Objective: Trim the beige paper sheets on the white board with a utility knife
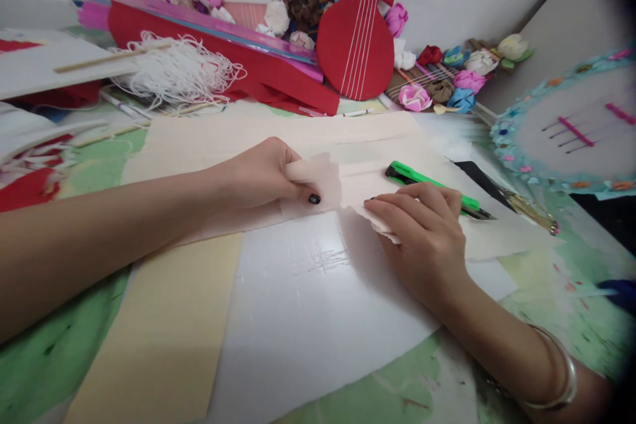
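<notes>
My left hand [258, 175] pinches a folded strip of pale pink crepe paper [325, 182] between thumb and fingers. My right hand [424, 228] presses flat on the other end of the same paper, fingertips on its torn edge. The strip lies over a white glossy sheet [308, 305] and larger cream sheets [163, 318]. A green utility knife [432, 185] lies just behind my right hand, not held.
Scissors [529, 209] lie to the right of the knife. A red paper lute [355, 33], paper flowers [415, 96] and white string [173, 69] crowd the back. A round decorated board [571, 126] stands at the right. The green table [50, 358] shows at the edges.
</notes>
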Demonstrator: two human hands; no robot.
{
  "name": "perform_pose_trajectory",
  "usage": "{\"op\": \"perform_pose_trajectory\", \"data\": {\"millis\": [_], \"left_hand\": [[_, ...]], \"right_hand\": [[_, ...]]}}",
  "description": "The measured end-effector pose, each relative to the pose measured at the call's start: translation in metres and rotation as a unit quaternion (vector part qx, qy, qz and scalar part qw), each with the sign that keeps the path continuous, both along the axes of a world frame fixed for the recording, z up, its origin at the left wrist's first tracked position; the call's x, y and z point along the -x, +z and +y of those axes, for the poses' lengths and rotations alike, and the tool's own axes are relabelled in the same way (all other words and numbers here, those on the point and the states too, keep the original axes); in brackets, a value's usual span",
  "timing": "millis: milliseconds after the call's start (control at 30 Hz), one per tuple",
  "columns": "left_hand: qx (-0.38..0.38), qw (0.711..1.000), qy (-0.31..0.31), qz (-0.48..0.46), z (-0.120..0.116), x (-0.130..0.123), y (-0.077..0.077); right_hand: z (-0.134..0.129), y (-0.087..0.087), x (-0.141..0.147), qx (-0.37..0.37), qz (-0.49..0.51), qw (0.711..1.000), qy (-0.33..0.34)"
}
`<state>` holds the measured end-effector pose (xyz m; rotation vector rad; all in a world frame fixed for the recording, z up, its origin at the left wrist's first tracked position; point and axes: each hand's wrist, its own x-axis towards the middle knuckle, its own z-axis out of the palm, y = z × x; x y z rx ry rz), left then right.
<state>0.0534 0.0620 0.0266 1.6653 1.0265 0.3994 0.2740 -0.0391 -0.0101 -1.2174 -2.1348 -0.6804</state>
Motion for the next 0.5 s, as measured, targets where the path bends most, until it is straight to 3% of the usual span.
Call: {"op": "perform_pose_trajectory", "data": {"millis": [500], "left_hand": [[-0.002, 1.0, 0.017, -0.014, -0.0017, -0.0014, -0.0003]], "right_hand": [[-0.0002, 0.0004, 0.0007, -0.006, 0.0, 1.0, -0.003]]}}
